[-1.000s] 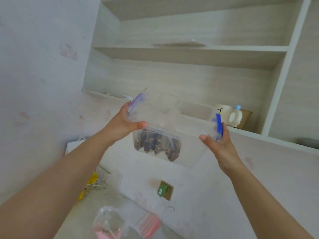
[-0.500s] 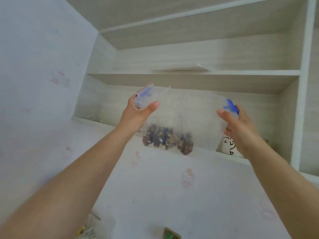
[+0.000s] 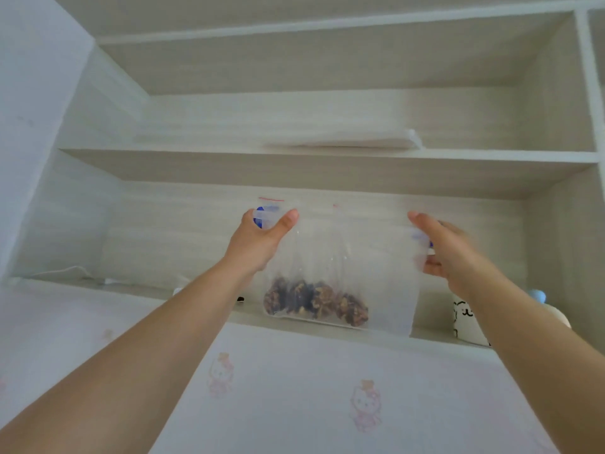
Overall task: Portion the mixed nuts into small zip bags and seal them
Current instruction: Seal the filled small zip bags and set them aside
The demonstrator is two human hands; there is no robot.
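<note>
I hold a clear zip bag (image 3: 360, 257) up in front of the wall shelves, its blue-marked top edge stretched between both hands. Brown mixed nuts (image 3: 314, 301) lie bunched in its lower left corner. My left hand (image 3: 262, 240) pinches the top left corner between thumb and fingers. My right hand (image 3: 442, 250) grips the top right corner, thumb in front and fingers behind. A thin red zip line shows above the left corner, as of a smaller bag inside or behind; I cannot tell which.
Pale wooden wall shelves (image 3: 327, 155) fill the view. A flat white packet (image 3: 343, 139) lies on the upper shelf. A white mug with a cartoon face (image 3: 466, 322) stands on the lower shelf at right. Cartoon-print wallpaper (image 3: 327, 404) covers the wall below.
Both hands have lifted the bag from chest height up to the shelves, and my view has tilted upward. The table items have left the frame.
</note>
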